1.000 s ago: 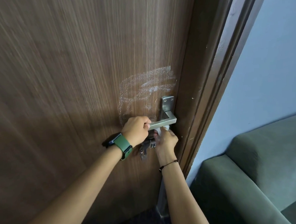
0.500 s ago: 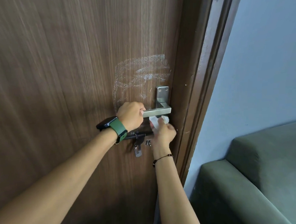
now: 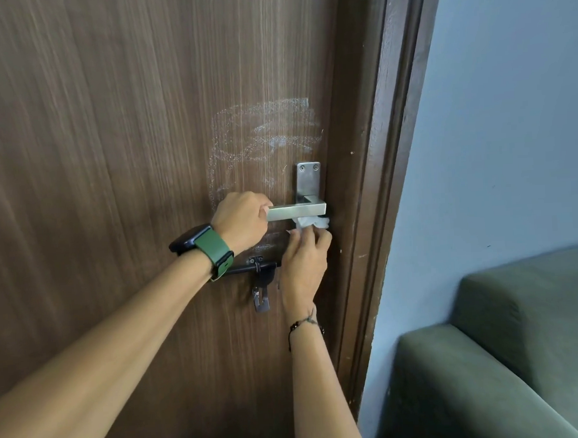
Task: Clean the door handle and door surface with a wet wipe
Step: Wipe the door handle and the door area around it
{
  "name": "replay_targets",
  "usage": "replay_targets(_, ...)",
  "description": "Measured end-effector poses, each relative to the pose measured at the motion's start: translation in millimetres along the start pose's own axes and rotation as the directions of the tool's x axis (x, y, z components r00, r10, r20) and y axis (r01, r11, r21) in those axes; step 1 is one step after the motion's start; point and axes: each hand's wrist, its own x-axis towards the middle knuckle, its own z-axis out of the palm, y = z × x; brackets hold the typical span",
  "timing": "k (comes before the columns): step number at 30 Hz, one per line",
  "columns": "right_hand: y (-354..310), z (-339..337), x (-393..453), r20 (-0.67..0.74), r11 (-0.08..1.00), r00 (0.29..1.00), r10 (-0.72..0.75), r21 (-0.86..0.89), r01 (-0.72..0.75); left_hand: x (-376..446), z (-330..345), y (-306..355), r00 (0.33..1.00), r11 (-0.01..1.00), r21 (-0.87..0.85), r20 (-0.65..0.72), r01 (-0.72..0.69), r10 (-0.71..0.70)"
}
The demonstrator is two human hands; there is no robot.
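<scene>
A: Your left hand [image 3: 244, 221] grips the square brushed-steel lever handle [image 3: 297, 211]; your right hand's [image 3: 304, 251] fingers pinch the crumpled white wet wipe [image 3: 309, 222] beneath it.

B: Careful, press that lever and your wipe could slip free!

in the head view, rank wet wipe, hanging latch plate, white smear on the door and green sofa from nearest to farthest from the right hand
1. wet wipe: pinched in the right hand.
2. hanging latch plate: just left, lower.
3. white smear: above the handle.
4. green sofa: far right.

No readable text, labels, brands, numbers; watch [image 3: 191, 238] face perhaps blank.
</scene>
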Motion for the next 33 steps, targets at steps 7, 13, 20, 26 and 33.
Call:
replay_targets(7,1,-4,29,-0.034,0.995,0.994,0.100,0.032,-0.099,-1,3,1,1.000,1.000,-0.008,-0.029,0.009,-0.009)
replay_targets(13,2,-2,29,-0.025,0.976,0.978,0.209,0.066,-0.207,-1,3,1,0.999,0.999,-0.025,-0.032,0.034,-0.034)
replay_targets(20,1,6,19,0.032,0.983,0.986,0.163,0.077,-0.165,-2,5,1,0.998,0.999,-0.010,-0.050,0.033,-0.034)
replay_targets(26,-24,9,20,0.027,0.804,0.945,0.326,0.519,-0.292,-1,2,7,0.996,0.997,-0.027,-0.044,0.076,-0.077)
replay_targets(33,-8,-14,33,0.192,0.685,0.949,0.251,0.658,-0.314,2,0,12,0.988,0.988,-0.034,0.014,0.152,-0.152)
